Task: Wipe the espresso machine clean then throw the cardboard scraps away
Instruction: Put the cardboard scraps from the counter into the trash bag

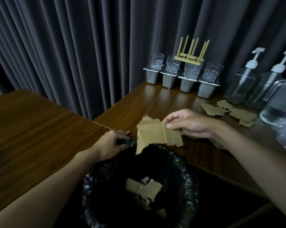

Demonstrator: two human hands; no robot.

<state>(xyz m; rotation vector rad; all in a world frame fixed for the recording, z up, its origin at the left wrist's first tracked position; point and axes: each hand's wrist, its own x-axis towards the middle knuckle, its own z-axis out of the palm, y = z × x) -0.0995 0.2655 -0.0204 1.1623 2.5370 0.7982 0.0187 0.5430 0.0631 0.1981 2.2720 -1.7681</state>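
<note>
A torn cardboard piece point(153, 134) is pinched at its right edge between the thumb and fingers of the right hand point(190, 125). It is held across the near edge of the table point(204, 155), with its lower corner hanging over the mouth of the black-lined bin point(186, 171). The bin's far rim is gripped by the left hand point(111, 143), fingers curled over the liner. Below both hands, dropped scraps point(143, 188) are seen deep in the bin, with dark open room around them. Beyond the right hand, loose scraps point(227, 111) are spread on the tabletop, just beside what appear to be glass pump bottles point(241, 84).
</note>
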